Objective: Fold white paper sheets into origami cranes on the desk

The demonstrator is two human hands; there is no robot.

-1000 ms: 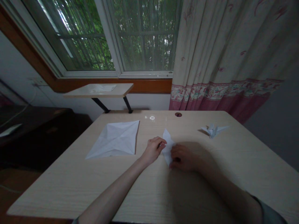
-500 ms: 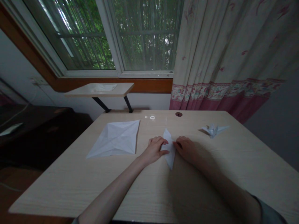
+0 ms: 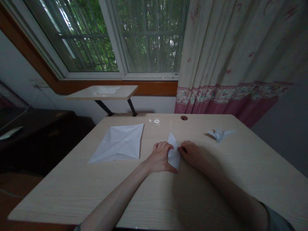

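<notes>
Fingers [image 3: 165, 147] of the left hand [image 3: 160, 158] lie together, pressed flat on the paper's [image 3: 173, 153] left half, thumb at its near tip. The right hand [image 3: 192, 154] touches the paper's right edge; whether its fingers pinch it cannot be told. The paper lies mid-table [image 3: 216, 179], between a creased sheet [image 3: 117, 142] and a crane [image 3: 220, 134].

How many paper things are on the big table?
3. A flat creased sheet lies on the left, a small folded piece sits between the left hand and right hand, and a paper bird rests on the right.
</notes>
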